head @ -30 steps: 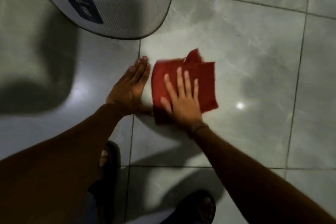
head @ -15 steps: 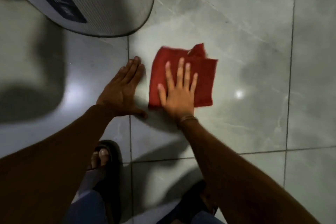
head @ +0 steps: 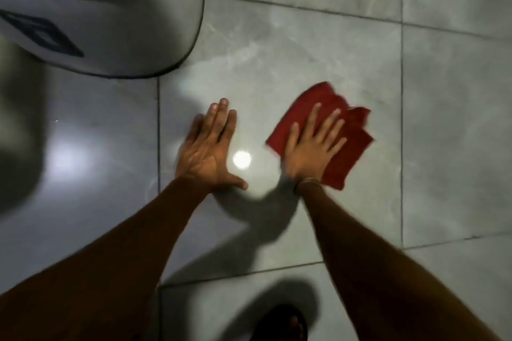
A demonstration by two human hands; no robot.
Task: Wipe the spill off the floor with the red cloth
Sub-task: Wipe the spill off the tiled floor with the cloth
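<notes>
Seen from the head camera, the right hand (head: 311, 148) presses flat, fingers spread, on a folded red cloth (head: 350, 137) on the grey tiled floor (head: 277, 44), while the left hand (head: 209, 151) rests open, palm down, on bare tile beside it, near a white appliance (head: 110, 22).

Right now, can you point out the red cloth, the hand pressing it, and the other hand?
red cloth (head: 353, 147), head view, bare lower right fold.
right hand (head: 311, 151), head view, back of hand.
left hand (head: 206, 155), head view, back of hand.
</notes>
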